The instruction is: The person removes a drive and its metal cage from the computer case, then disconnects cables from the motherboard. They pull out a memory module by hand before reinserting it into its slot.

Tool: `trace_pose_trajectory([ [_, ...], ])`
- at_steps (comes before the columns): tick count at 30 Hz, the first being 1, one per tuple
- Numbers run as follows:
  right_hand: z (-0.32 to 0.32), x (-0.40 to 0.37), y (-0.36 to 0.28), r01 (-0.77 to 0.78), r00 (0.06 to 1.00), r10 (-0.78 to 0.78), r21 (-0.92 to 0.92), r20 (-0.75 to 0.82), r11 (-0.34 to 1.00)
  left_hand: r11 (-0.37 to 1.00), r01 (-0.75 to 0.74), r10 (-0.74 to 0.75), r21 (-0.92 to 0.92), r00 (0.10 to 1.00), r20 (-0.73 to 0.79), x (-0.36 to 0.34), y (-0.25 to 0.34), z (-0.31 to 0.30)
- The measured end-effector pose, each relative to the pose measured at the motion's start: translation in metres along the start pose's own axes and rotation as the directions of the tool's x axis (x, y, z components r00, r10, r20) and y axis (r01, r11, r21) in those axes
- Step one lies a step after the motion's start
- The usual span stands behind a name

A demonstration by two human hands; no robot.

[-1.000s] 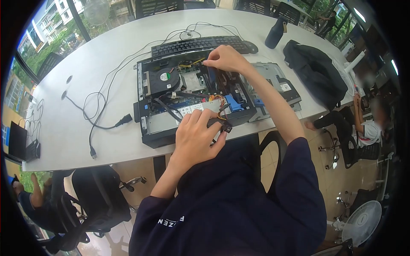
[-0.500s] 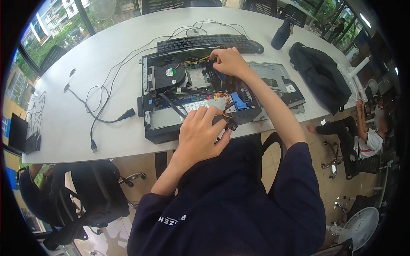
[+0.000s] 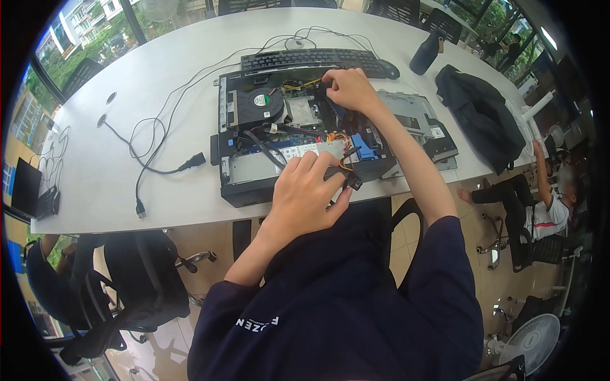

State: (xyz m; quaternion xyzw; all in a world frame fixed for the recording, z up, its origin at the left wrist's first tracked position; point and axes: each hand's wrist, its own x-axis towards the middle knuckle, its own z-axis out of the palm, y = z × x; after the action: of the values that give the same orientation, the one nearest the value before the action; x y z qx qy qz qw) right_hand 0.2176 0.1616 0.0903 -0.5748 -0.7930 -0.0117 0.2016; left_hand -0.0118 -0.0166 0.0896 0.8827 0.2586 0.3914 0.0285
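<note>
An opened desktop computer case (image 3: 254, 193) lies on the table, its insides showing. In it are a round black fan (image 3: 259, 101), a silver power supply (image 3: 254, 170), a blue plastic latch (image 3: 365, 147) and bundled cables. My left hand (image 3: 308, 193) is over the near edge of the case, thumb and fingers closed around a cable with a black connector (image 3: 352, 182). At the far side of the case, my right hand (image 3: 351, 90) has its fingers bent together. Yellow wires (image 3: 302, 85) run up to those fingertips; what they grip is hidden.
Behind the case are a keyboard (image 3: 298, 60) and mouse (image 3: 389, 70). To the right lie a detached metal panel (image 3: 413, 114), a dark bottle (image 3: 426, 54) and a black bag (image 3: 480, 117). A power cable (image 3: 171, 168) lies left. A seated person (image 3: 546, 213) is at right.
The view has shifted slightly, so the table and case sit a little further right in it. Both hands keep nearly the same places and grips.
</note>
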Motion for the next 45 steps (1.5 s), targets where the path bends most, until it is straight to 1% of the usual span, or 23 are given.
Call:
trace_pose_trajectory([
  [4, 0.002, 0.0, 0.002, 0.028, 1.0, -0.028, -0.044, 0.002, 0.999, 1.0, -0.003, 0.003, -0.004, 1.0, -0.006, 0.0, -0.001, 0.001],
  [14, -0.001, -0.001, 0.0, 0.04, 0.998, -0.039, -0.03, 0.046, 0.999, 1.0, 0.0, 0.0, -0.005, 1.0, 0.001, 0.001, -0.002, 0.001],
  [17, 0.001, -0.001, 0.001, 0.075, 0.996, -0.073, -0.035, 0.057, 0.997, 1.0, 0.029, -0.029, -0.012, 0.999, 0.015, 0.001, 0.0, 0.0],
  [19, 0.003, 0.0, 0.001, 0.128, 0.991, -0.126, -0.03, 0.049, 0.991, 1.0, 0.027, -0.027, -0.013, 1.0, 0.013, 0.002, 0.0, 0.001],
  [23, 0.001, -0.001, -0.003, 0.134, 0.989, -0.131, -0.026, 0.075, 0.991, 1.0, 0.027, -0.027, -0.003, 1.0, 0.006, 0.001, 0.001, 0.001],
  [26, 0.0, 0.0, -0.003, 0.155, 0.986, -0.151, -0.06, 0.074, 0.986, 1.0, 0.027, -0.027, -0.01, 1.0, -0.001, 0.001, 0.002, 0.0],
  [32, -0.003, 0.001, -0.005, 0.152, 0.987, -0.155, 0.043, 0.053, 0.987, 1.0, 0.023, -0.023, -0.005, 1.0, -0.002, 0.0, 0.001, 0.001],
  [34, -0.008, -0.001, -0.008, 0.145, 0.989, -0.148, 0.149, 0.008, 0.978, 1.0, 0.026, -0.026, -0.007, 1.0, 0.002, 0.0, 0.001, 0.001],
  [38, -0.005, 0.002, -0.004, 0.143, 0.988, -0.149, 0.152, 0.029, 0.978, 0.999, 0.03, -0.03, -0.011, 1.0, 0.005, 0.002, 0.001, 0.0],
  [40, -0.003, 0.003, -0.003, 0.153, 0.985, -0.16, 0.105, 0.064, 0.983, 1.0, 0.019, -0.019, -0.003, 1.0, 0.008, 0.002, 0.0, 0.0],
  [45, -0.001, 0.004, -0.002, 0.12, 0.991, -0.126, 0.101, 0.051, 0.988, 1.0, 0.006, -0.006, 0.005, 1.0, 0.009, 0.002, -0.001, 0.001],
])
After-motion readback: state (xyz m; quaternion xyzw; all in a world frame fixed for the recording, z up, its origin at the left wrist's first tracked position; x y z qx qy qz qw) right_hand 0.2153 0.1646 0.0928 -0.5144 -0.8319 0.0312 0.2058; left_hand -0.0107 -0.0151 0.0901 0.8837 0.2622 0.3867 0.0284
